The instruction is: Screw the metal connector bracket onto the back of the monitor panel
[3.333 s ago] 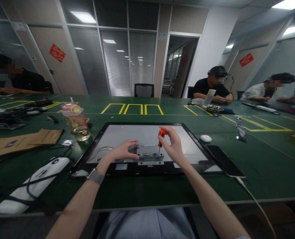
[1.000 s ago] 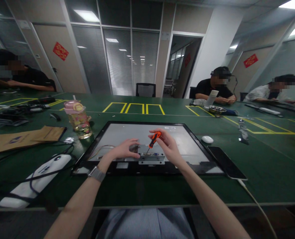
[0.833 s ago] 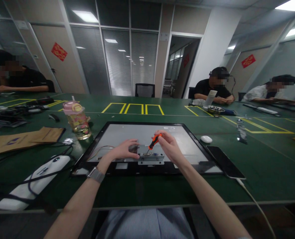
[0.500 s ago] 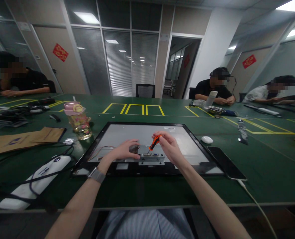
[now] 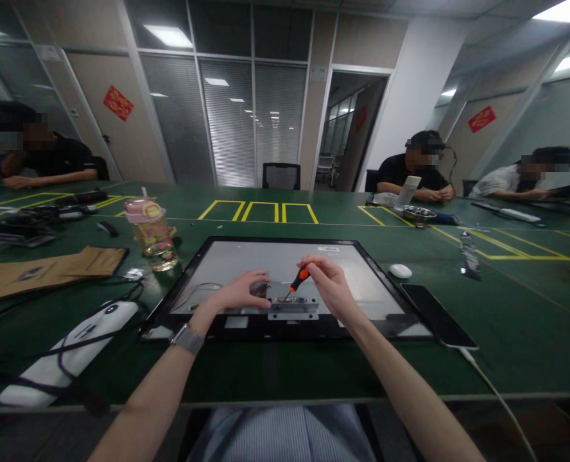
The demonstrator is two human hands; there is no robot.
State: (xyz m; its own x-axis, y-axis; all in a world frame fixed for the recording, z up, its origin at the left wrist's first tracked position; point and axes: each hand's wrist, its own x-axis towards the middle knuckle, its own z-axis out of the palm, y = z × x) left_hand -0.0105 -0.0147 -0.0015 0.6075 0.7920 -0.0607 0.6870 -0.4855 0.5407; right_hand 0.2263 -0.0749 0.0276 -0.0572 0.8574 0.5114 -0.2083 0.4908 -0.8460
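A monitor panel (image 5: pixel 246 256) lies back side up on the green table, black frame around a grey metal back. Near its front edge sits a small metal bracket (image 5: pixel 295 309) with blue port connectors. My right hand (image 5: pixel 330 283) is closed on a screwdriver (image 5: pixel 298 278) with an orange and black handle, tilted left, its tip down at the bracket's left part. My left hand (image 5: pixel 241 290), a watch on its wrist, rests curled on the panel just left of the bracket, fingertips pressed on a small dark part I cannot make out.
A pink-lidded bottle (image 5: pixel 151 234) and brown paper bags (image 5: pixel 49 268) lie left; a white device wrapped in black cable (image 5: pixel 63 359) at front left. A white mouse (image 5: pixel 400 271) and a black phone (image 5: pixel 434 314) with cable lie right. Other people sit at the far left and far right.
The screwdriver stood upright over the bracket's right side 3.3 s ago; now it leans left with its tip at the bracket's left part. My left hand has kept its place.
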